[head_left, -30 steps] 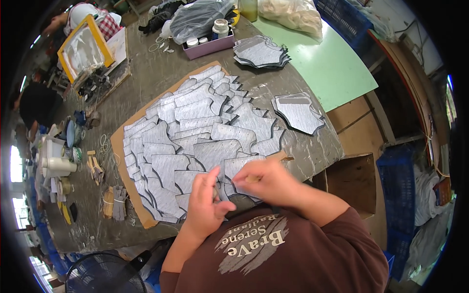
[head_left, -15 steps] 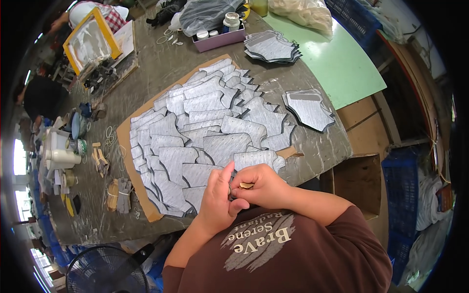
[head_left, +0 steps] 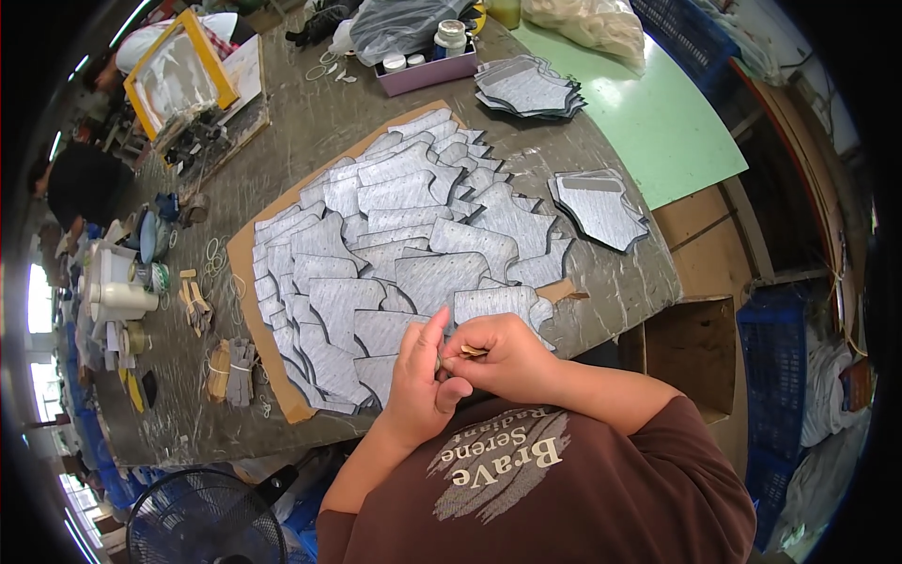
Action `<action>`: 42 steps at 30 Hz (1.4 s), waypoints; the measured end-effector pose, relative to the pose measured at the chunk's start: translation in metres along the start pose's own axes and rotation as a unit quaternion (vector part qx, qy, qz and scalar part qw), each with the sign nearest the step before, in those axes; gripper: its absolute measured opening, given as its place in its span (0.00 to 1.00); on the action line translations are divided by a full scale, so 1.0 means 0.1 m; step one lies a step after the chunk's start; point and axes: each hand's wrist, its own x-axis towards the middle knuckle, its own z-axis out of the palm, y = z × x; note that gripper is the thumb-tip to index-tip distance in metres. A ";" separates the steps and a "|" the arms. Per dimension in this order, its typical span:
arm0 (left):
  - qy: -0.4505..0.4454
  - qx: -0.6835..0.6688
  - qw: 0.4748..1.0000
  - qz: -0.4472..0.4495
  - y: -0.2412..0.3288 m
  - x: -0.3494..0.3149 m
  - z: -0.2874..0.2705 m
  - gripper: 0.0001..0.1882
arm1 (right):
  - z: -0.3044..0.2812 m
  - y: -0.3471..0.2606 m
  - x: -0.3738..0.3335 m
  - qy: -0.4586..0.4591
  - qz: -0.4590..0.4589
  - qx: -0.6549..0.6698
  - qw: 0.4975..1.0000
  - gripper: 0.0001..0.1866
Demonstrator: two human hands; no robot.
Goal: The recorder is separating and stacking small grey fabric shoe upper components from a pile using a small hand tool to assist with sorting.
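Both hands meet close to my shirt front, above the table's near edge. My right hand point(head_left: 503, 350) is closed, with a small curved gold-tan piece point(head_left: 474, 351) showing between its fingers. Its fingertips touch the inner side of my left hand point(head_left: 415, 381). The left index finger points up and the thumb stands apart, while the other fingers curl around something small that is mostly hidden. Just beyond my hands lie many overlapping grey fabric pieces point(head_left: 427, 274) with dark edges and curved outlines, spread over a brown cardboard sheet point(head_left: 246, 273).
Two stacks of similar cut pieces, a nearer one point(head_left: 601, 209) and a farther one point(head_left: 528, 89), lie to the right. A purple box point(head_left: 427, 75) holds jars. Yellow frame point(head_left: 225, 89), cups point(head_left: 127, 299) and bundled strips point(head_left: 240, 369) are leftward; a black fan point(head_left: 202, 522) stands lower left.
The view has shifted slightly, moving the table scene a little to the right. My hands keep nearly the same pose; the gold-tan piece has moved very slightly between the right fingers.
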 end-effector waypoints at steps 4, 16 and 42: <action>0.013 -0.004 1.000 0.014 -0.01 0.02 -0.01 0.48 | -0.01 0.01 0.00 0.000 -0.016 0.007 1.000 0.02; 0.047 -0.320 0.935 -0.144 0.08 -0.02 0.07 0.26 | 0.03 0.08 -0.01 -0.030 0.076 0.249 0.965 0.02; -0.011 -0.111 0.972 -0.209 -0.05 0.59 0.02 0.01 | -0.55 0.45 -0.52 0.219 -0.160 -0.353 0.896 0.06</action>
